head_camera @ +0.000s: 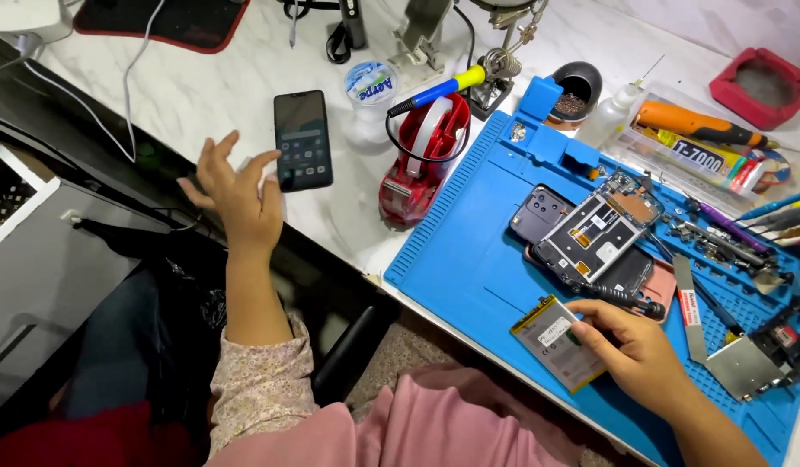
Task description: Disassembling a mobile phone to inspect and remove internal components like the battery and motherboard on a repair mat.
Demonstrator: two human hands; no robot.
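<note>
Phone battery (pixel 557 342): flat, pale, rectangular cell with a printed label, lower right of centre in the frame, lying tilted on the blue repair mat (pixel 469 259) near the mat's front edge. Right hand (pixel 638 350): thumb and fingertips pinch the battery's right edge; the grip is closed on it, and the rest of the cell lies flat on the mat.

Just above the right hand: 1 opened phone (pixel 595 232), back removed, circuit board and frame exposed, set at a slant on the mat. A dark back cover with a camera cut-out (pixel 538 212) lies touching its upper left side. A black-handled screwdriver (pixel 620 298) rests along the opened phone's lower edge, just above the knuckles.

Right of the hand: a flat metal spudger (pixel 690 316) and a small metal shield plate (pixel 746 367) on the mat's ridged section.

Upper right of the frame: an orange-handled tool (pixel 694 124) and a glue tube (pixel 703 160) in a clear tray; a small clear dropper bottle (pixel 612 112) beside it; a red square dish (pixel 763 86) in the corner.

Centre top: a red tape dispenser (pixel 422 160) on the white marble table (pixel 201 95), just left of the mat; a soldering iron with blue and yellow handle (pixel 435 91) above it.

Left hand (pixel 236 195): left of centre, raised with fingers spread, grasping nothing; its index fingertip is at the left edge of 1 lit smartphone (pixel 303 140) lying face up on the table. Whether it touches the screen cannot be told.
</note>
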